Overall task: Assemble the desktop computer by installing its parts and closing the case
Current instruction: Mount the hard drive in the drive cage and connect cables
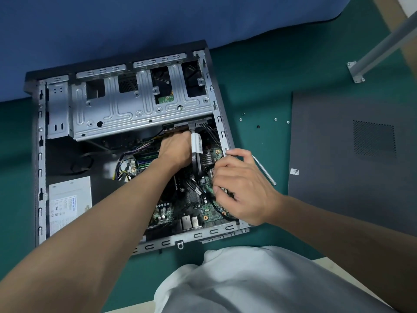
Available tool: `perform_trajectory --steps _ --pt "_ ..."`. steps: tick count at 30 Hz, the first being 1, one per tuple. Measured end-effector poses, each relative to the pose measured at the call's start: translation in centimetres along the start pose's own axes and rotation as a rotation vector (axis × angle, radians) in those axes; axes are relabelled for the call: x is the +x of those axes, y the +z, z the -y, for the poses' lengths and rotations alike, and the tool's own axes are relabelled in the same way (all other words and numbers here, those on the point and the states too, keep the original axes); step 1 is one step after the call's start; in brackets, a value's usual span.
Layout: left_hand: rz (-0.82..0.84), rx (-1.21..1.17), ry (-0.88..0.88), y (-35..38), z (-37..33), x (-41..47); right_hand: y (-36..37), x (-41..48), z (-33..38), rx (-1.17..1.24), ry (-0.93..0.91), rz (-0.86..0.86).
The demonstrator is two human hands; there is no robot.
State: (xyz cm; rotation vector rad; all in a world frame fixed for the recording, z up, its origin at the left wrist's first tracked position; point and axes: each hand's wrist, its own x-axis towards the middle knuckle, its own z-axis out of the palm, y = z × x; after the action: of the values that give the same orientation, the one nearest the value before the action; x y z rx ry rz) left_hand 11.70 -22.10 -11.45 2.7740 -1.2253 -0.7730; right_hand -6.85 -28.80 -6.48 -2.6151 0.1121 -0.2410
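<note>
The open desktop case (38,154) lies on its side on a green mat. Its motherboard (209,208) is exposed at the lower right. A power supply (67,199) sits at the lower left, and a metal drive cage (140,105) spans the top. My left hand (176,150) reaches in just below the cage, beside a grey flat cable (196,143); its fingers are hidden. My right hand (241,188) hovers over the board's right edge with loosely curled fingers, fingertips touching the slots. I see nothing held in it.
The dark side panel (352,154) lies flat to the right of the case. A silver screwdriver (266,172) and several loose screws (275,119) lie on the mat between them. A blue cloth (112,23) lies behind the case, and a metal table leg (361,68) stands at the upper right.
</note>
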Motion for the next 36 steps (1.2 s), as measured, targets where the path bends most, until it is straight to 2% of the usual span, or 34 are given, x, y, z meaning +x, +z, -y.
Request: perform_trajectory --steps 8,25,36 --pt "0.093 -0.126 -0.044 -0.1 0.6 1.1 0.2 0.0 -0.1 -0.015 -0.003 -0.003" --pt "-0.087 -0.052 0.037 0.6 0.6 0.3 -0.1 0.1 0.2 -0.074 0.001 0.020" --pt "-0.096 -0.041 0.077 0.8 0.8 0.4 -0.2 0.1 0.3 -0.065 0.007 0.022"
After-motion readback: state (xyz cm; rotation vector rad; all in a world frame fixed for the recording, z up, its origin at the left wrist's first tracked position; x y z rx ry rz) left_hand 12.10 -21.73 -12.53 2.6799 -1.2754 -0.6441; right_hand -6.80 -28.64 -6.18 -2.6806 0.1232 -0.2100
